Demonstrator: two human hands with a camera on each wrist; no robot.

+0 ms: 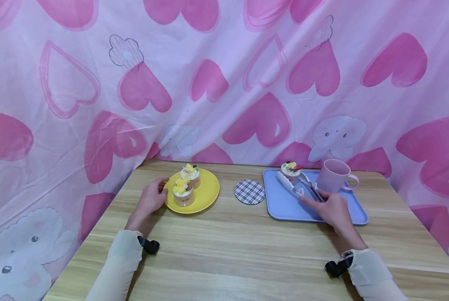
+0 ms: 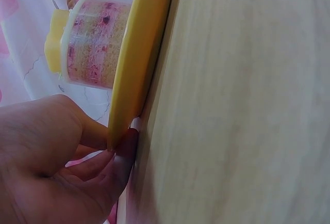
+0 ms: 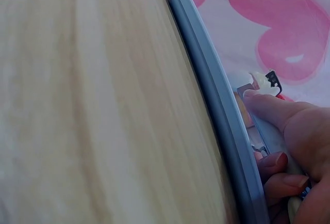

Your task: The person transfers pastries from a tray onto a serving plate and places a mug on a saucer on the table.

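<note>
My left hand [image 1: 153, 196] pinches the left rim of a yellow plate [image 1: 209, 190], thumb and fingers on its edge in the left wrist view. Two layered dessert cups topped with cream and yellow fruit stand on that plate, a nearer cup [image 1: 183, 198] and a farther cup [image 1: 195, 177]. Over the blue tray [image 1: 284, 212], my right hand [image 1: 335, 209] holds a pair of tongs [image 1: 314, 189]. The tong tips lie on either side of a third dessert cup [image 1: 290, 172], topped with cream and red and yellow fruit, at the tray's back left.
Between plate and tray lies a round checked coaster [image 1: 249, 192]. A pink mug [image 1: 333, 177] stands on the tray close behind my right hand, its handle to the right. Behind the wooden table [image 1: 216, 251] hangs a pink heart-patterned cloth [image 1: 209, 54].
</note>
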